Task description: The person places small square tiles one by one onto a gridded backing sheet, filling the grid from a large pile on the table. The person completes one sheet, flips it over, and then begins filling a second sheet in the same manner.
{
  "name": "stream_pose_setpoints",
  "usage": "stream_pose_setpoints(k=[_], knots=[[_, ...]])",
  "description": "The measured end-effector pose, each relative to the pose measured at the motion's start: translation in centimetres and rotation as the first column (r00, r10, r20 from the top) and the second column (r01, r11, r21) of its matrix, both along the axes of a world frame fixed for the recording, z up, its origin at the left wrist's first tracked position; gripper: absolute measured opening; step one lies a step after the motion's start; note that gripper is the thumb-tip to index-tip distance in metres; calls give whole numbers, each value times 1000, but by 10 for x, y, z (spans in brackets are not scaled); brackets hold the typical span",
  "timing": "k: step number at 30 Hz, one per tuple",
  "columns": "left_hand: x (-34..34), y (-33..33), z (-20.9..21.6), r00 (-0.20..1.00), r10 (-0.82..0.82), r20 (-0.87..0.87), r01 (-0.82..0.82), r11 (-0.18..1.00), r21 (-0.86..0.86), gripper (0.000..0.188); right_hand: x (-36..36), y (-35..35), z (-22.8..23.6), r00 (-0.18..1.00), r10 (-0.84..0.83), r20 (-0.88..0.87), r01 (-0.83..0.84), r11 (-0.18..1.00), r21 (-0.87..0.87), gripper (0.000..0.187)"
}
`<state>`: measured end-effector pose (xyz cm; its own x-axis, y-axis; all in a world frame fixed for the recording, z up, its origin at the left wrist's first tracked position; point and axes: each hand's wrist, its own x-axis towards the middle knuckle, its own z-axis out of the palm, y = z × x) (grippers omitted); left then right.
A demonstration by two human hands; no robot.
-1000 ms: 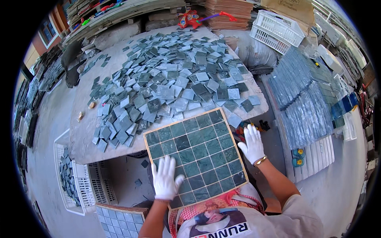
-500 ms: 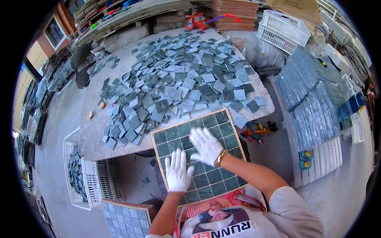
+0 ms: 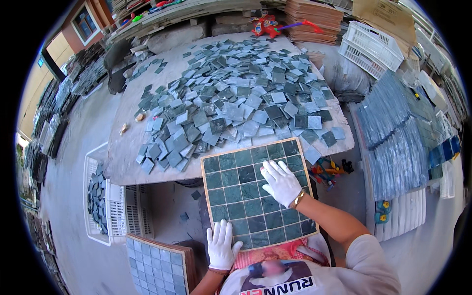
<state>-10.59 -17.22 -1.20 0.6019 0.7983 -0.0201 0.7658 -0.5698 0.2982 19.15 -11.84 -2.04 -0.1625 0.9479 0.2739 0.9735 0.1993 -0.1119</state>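
Note:
A square wooden-edged board [image 3: 253,179] set with rows of dark green stone tiles rests tilted between my lap and the table edge. My left hand [image 3: 222,246], in a white glove, lies at the board's lower left corner, fingers stretched over its edge. Flat on the tiles, toward the upper right, rests my gloved right hand [image 3: 281,183], fingers extended. Neither hand grips anything. Beyond the board, a wide heap of loose green and grey square tiles [image 3: 236,105] covers much of the pale table [image 3: 125,164].
A white crate [image 3: 118,216] holding tiles stands at the left, below the table. Near it leans a stack of tiled panels [image 3: 157,268]. Bluish tile sheets [image 3: 393,132] are piled on a pallet at the right. White crates [image 3: 371,46] and a red toy [image 3: 267,25] are at the back.
My left hand has slid down and left to the board's lower corner. My right hand has moved rightward over the tiles. The whole view has shifted slightly.

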Motion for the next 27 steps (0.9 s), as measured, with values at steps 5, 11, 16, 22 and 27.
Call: stream_pose_setpoints(k=[5, 11, 16, 22, 27], knots=[[9, 4, -3, 996, 21, 89, -27, 997, 74, 67, 9, 23, 21, 994, 88, -60, -89, 996, -25, 44], [25, 31, 1, 984, 38, 172, -57, 993, 107, 65, 3, 56, 52, 999, 25, 34, -14, 952, -306, 44], [23, 34, -1, 978, 47, 204, -72, 991, 116, 69, 0, 68, 64, 999, 24, 23, -12, 909, -417, 51], [1, 57, -10, 956, 242, 169, -254, 965, 58, 71, 6, 51, 57, 996, 80, 45, -80, 997, -13, 74], [-14, 84, -50, 876, 351, 330, -285, 930, -232, 60, -35, 28, 10, 993, -51, 104, 63, 991, -121, 80]])
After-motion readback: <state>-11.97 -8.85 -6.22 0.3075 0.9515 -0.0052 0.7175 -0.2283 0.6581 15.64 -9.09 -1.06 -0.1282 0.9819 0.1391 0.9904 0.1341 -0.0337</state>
